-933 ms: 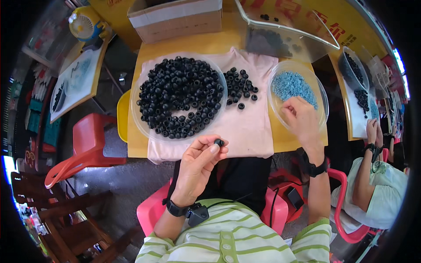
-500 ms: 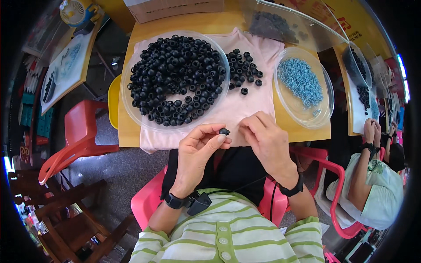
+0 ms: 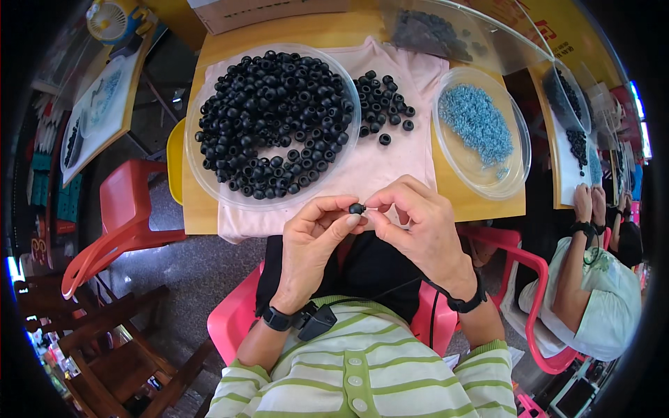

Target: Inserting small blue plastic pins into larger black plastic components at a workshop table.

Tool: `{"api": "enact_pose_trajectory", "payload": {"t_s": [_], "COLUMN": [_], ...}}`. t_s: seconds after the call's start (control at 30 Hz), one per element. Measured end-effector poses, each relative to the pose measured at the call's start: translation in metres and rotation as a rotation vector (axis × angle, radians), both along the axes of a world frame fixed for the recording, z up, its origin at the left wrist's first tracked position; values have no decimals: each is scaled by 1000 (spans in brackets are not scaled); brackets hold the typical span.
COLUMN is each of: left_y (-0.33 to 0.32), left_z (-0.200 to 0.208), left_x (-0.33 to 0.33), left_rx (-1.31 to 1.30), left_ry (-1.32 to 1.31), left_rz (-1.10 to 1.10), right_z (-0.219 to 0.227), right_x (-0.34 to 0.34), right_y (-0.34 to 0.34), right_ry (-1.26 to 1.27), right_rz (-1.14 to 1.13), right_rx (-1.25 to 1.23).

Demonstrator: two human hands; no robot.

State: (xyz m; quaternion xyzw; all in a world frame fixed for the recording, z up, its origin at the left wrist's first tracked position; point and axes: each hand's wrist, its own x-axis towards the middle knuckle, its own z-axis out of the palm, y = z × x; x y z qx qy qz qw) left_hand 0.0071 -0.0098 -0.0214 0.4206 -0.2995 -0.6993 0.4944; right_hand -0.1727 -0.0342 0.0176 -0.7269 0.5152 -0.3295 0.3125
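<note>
A round black bead (image 3: pixel 357 208) is pinched between the thumb and forefinger of my left hand (image 3: pixel 317 226). From the other side my right hand (image 3: pixel 418 219) meets it, thumb and fingertips closed at the bead's right edge. Whatever those right fingertips grip is too small to make out. Just beyond my hands, a clear round tray (image 3: pixel 202 182) holds a heap of black beads (image 3: pixel 279 104). Loose black beads (image 3: pixel 385 104) lie on a pale pink cloth (image 3: pixel 401 159) to its right. Farther right, small blue beads (image 3: pixel 481 125) fill part of a clear oval tray (image 3: pixel 516 182).
A cardboard box (image 3: pixel 268 12) and a clear bin of dark pieces (image 3: pixel 428 35) stand at the table's far side. An empty red chair (image 3: pixel 129 202) is at left. On the right, another person (image 3: pixel 592 292) sits at a neighbouring table.
My right hand has come left, so its fingertips now reach the bead. My left hand stays almost in place with the bead. The view has shifted slightly.
</note>
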Motion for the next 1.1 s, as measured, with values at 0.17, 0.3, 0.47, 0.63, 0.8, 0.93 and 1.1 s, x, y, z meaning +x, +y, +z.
{"api": "enact_pose_trajectory", "payload": {"t_s": [0.17,0.3,0.47,0.63,0.8,0.93,1.1], "left_y": [0,0,1,1,1,2,2], "left_z": [-1,1,1,0,-1,-1,-3], "left_x": [1,-1,-4,-4,-2,-1,1], "left_rx": [-8,6,17,24,21,0,0], "left_ry": [18,-2,5,28,45,43,57], "left_rz": [-1,15,33,48,51,35,21], "right_z": [3,0,1,6,6,3,3], "right_x": [1,0,-2,-2,-2,5,10], "right_y": [-2,-5,-6,-10,-10,-8,-6], "right_ry": [-39,-96,-40,-65,-2,71,-30], "right_rz": [17,66,117,117,93,131,115], "right_rx": [85,79,42,118,71,-28,76]}}
